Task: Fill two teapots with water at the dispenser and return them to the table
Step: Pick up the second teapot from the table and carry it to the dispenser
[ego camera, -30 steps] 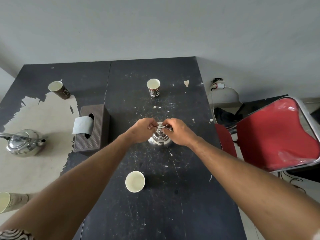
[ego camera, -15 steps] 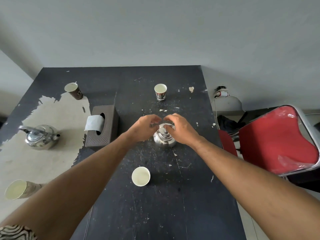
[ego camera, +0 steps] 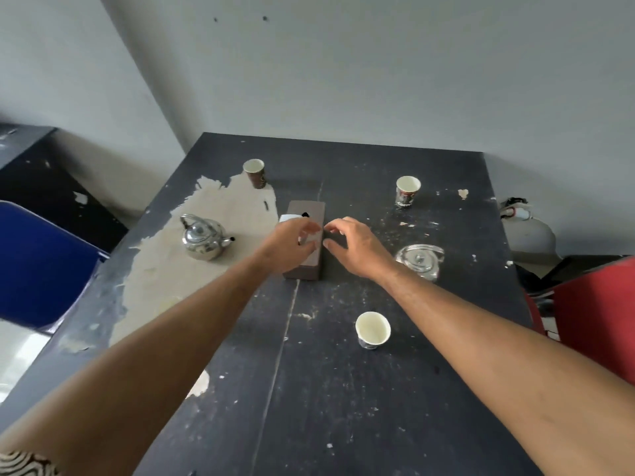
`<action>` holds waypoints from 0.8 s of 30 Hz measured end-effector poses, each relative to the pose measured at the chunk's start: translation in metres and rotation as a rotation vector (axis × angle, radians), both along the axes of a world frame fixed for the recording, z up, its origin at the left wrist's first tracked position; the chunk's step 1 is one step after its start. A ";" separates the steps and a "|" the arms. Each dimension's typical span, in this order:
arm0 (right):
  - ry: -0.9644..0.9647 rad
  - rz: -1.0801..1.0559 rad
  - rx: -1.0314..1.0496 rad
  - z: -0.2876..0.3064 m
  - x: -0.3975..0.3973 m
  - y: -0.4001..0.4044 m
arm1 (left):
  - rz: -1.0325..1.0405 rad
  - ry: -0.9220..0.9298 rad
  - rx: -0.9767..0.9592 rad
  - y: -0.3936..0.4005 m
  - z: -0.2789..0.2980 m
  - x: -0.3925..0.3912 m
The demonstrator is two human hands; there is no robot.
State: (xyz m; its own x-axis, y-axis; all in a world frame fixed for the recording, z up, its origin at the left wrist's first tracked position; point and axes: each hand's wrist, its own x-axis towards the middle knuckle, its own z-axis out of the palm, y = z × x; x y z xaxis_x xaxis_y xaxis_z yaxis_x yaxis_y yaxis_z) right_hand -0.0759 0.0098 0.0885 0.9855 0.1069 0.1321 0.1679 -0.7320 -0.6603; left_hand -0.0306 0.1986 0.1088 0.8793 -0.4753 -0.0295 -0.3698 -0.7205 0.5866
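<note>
Two shiny steel teapots stand on the dark table (ego camera: 309, 389). One teapot (ego camera: 203, 238) is on the worn pale patch at the left, handle up, spout pointing right. The other teapot (ego camera: 420, 261) stands right of centre with its handle folded down, partly behind my right wrist. My left hand (ego camera: 292, 245) and my right hand (ego camera: 354, 245) hover over the brown tissue box, fingers spread, holding nothing. My right hand is just left of the right teapot and not touching it.
A brown tissue box (ego camera: 305, 266) lies mid-table under my hands. Paper cups stand at the back left (ego camera: 254, 172), back right (ego camera: 407, 190) and near me (ego camera: 372, 329). A blue chair (ego camera: 37, 262) is at the left, a red chair (ego camera: 598, 314) at the right.
Both hands have let go of the right teapot's handle and moved left over the tissue box. The handle now lies folded down. The view has swung left.
</note>
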 end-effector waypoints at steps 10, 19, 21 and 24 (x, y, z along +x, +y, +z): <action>0.047 -0.111 0.052 -0.009 0.049 0.186 | -0.046 0.004 0.093 0.183 0.000 0.071; 0.098 -0.190 0.062 -0.032 0.110 0.278 | -0.098 -0.036 0.170 0.290 -0.024 0.143; 0.124 -0.194 0.069 -0.039 0.122 0.285 | -0.102 -0.031 0.178 0.299 -0.034 0.154; 0.163 -0.192 0.071 -0.050 0.140 0.294 | -0.115 -0.046 0.189 0.309 -0.048 0.171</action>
